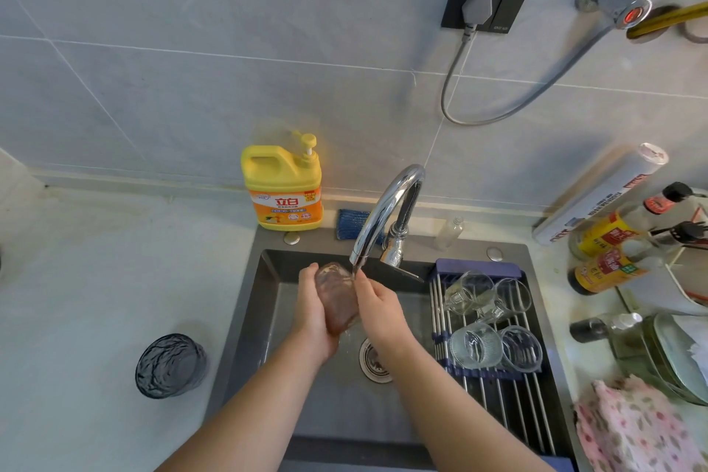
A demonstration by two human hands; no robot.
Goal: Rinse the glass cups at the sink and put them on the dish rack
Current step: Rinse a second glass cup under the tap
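Note:
Over the dark sink [268, 303], my left hand [314, 314] and my right hand [377, 303] both grip a brownish textured glass cup [337, 299], tilted under the chrome faucet's [387, 211] spout. My left hand cups it from the left and below; my right hand's fingers curl round its right side near the rim. A dark grey textured glass cup [170, 364] stands on the counter left of the sink. Several clear glass cups [475, 345] lie on the roll-up dish rack [498, 387] over the sink's right part.
A yellow detergent bottle [283, 188] and a blue sponge [352, 222] sit behind the sink. The drain [373, 360] lies below my hands. Sauce bottles [609, 253], a foil roll [601, 195], plates [674, 353] and a pink cloth [636, 429] crowd the right counter.

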